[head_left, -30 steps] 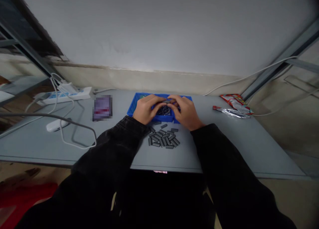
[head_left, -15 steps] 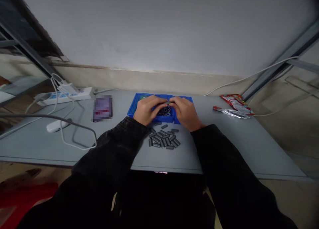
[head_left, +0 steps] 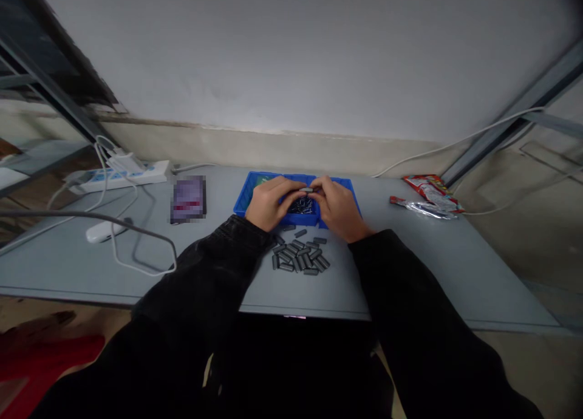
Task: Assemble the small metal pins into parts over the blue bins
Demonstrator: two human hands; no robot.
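Note:
Over the blue bins, my left hand [head_left: 269,203] and my right hand [head_left: 337,207] meet fingertip to fingertip. Between them they pinch a small grey cylinder [head_left: 308,190], lying roughly level, one hand at each end. Below it, the middle blue bin [head_left: 306,220] contains many small dark and shiny metal pieces [head_left: 304,205]. My left hand partly covers the left blue bin [head_left: 241,201], which has something greenish inside. Most of the right blue bin [head_left: 350,185] is hidden behind my right hand. A loose pile of similar grey cylinders [head_left: 300,255] lies on the table in front of the bins.
On the left of the grey table [head_left: 410,273] are a white power strip [head_left: 155,171], a blurred purple packet [head_left: 188,198], a white device [head_left: 104,231] and looping cables [head_left: 146,272]. Red and silver wrappers [head_left: 430,194] lie at the right. A wall stands behind.
The grey cylinder between my fingertips shows more clearly now, and my right fingertips have shifted slightly. The bins and the pile stay as they were.

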